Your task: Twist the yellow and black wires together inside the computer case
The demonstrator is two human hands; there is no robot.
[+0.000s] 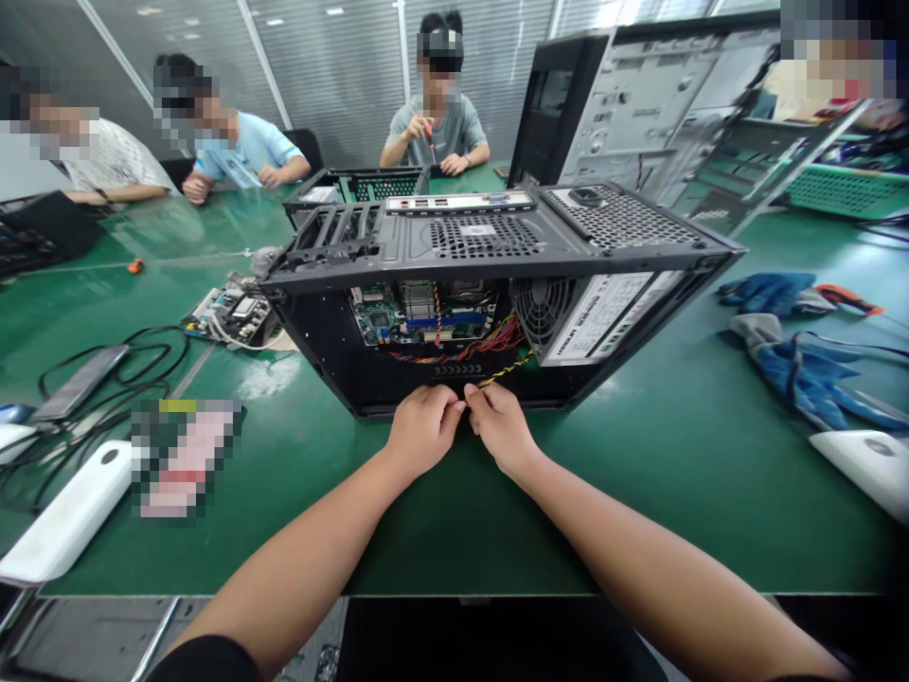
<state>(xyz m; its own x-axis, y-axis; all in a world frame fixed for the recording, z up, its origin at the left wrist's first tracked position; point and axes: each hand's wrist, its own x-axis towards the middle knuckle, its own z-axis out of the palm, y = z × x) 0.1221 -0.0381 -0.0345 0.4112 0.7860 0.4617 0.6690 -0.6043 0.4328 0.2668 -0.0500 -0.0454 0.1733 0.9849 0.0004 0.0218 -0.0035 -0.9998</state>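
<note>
A black computer case [490, 265] lies with its open side facing me. Inside are a motherboard [433, 313], a power supply [600, 317] with its fan grille, and a bundle of red, orange and yellow wires [490, 343]. From the power supply a twisted yellow-and-black cable [507, 367] runs down to my right hand [503, 431], whose thumb and fingers pinch it. My left hand [424, 426] is closed in a pinch just beside it, the fingertips nearly touching. What sits between the left fingers is too small to make out. Both hands are at the case's lower front edge.
A second case [603, 114] stands behind on the right. Loose circuit boards [238, 308], black cables [167, 341] and a white device [78, 507] lie left; blue gloves [788, 360] and another white device [870, 464] lie right. Across the green table sit several people, one holding a screwdriver [430, 133].
</note>
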